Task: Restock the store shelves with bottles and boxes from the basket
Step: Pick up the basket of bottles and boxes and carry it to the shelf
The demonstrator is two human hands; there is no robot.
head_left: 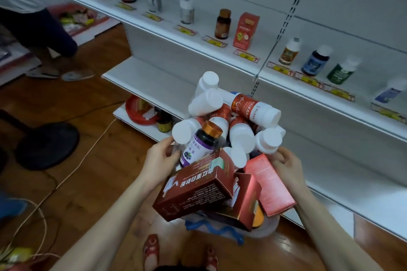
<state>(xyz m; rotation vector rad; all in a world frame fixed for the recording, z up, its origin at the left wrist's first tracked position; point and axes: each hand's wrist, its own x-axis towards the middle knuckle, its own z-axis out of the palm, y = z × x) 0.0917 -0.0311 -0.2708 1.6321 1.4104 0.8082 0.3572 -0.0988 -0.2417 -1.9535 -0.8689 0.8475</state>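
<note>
The left hand (161, 157) and right hand (286, 166) grip the heaped basket (268, 226) by its sides. Nothing looks picked yet. Next, one hand must let go to take a bottle.

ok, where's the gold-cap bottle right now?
Head view, centre: the gold-cap bottle lies tilted at the left of the basket's pile, next to the left hand, just above the dark red box.

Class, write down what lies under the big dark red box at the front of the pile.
Beneath the dark red box show a blue handle and a pale strip of the basket. The box covers the basket's inside; anything lower is hidden.
</note>
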